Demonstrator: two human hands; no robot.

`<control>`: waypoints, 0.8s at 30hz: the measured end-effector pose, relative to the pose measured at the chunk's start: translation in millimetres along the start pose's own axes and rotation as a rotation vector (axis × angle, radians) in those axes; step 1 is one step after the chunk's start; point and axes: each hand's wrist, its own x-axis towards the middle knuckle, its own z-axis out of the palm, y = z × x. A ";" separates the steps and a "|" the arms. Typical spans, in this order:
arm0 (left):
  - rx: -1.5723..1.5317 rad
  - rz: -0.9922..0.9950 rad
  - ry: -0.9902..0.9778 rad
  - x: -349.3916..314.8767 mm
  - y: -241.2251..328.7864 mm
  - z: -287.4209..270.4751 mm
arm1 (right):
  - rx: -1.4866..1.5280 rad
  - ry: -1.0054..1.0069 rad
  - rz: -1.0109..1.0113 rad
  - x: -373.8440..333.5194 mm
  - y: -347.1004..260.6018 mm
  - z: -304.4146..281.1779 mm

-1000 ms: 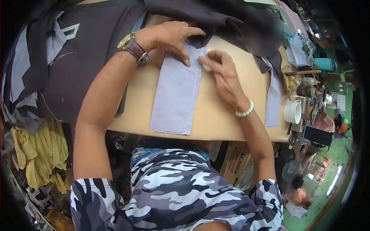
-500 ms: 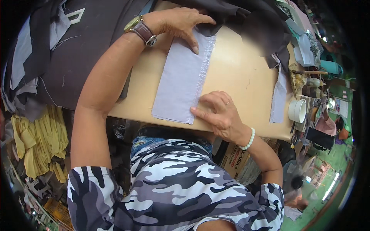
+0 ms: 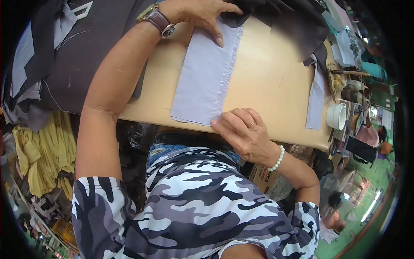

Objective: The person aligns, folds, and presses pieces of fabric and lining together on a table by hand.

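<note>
White cup [image 3: 336, 116] nr R edge of table [image 3: 267, 86]. Teal container [image 3: 374, 70] upper R, amid clutter. Yellow cloth [image 3: 43, 151] bunched on L, orange-yellow crate [image 3: 64, 231] lower L. Cardboard box [image 3: 261, 178] below table, partly hidden. Green floor [image 3: 376, 183] far R, w/ another person [image 3: 334, 222], blurry.

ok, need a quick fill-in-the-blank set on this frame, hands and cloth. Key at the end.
1. On the left hand, the tip of the ____ lies on the pale cloth panel.
2. The right hand is at the panel's near ____ corner.
3. A bracelet of pale beads circles the ____ wrist.
4. The bunched cloth at the picture's left is ____ in colour.

Missing words: thumb; right; right; yellow.
</note>
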 end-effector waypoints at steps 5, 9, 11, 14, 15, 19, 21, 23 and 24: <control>-0.028 0.008 -0.042 -0.8 4.0 -6.4 | -0.103 0.073 0.098 18.4 21.2 -6.6; -0.014 -0.035 -0.015 1.9 -1.6 2.2 | -0.224 0.048 -0.011 3.5 1.3 5.5; 0.005 -0.017 -0.032 3.7 0.1 1.0 | -0.116 0.015 -0.029 -5.5 -11.6 1.1; -0.004 0.026 -0.008 2.1 -4.1 3.0 | 0.055 0.024 -0.020 -4.3 -4.8 0.8; -0.002 0.030 -0.008 1.8 -3.8 3.0 | 0.022 0.067 0.072 3.4 -0.2 -4.0; -0.004 -0.010 -0.048 3.2 -0.5 3.1 | 0.021 0.096 0.137 -0.7 -9.6 4.9; 0.059 0.060 0.068 0.9 0.6 8.6 | 0.145 0.016 0.083 -0.6 -13.6 -0.3; 0.003 -0.009 0.049 -4.4 -0.4 14.0 | 0.134 0.079 0.165 3.6 -8.3 1.7; -0.052 -0.085 0.035 -4.6 2.4 11.3 | 0.122 0.140 0.237 5.2 -5.7 1.2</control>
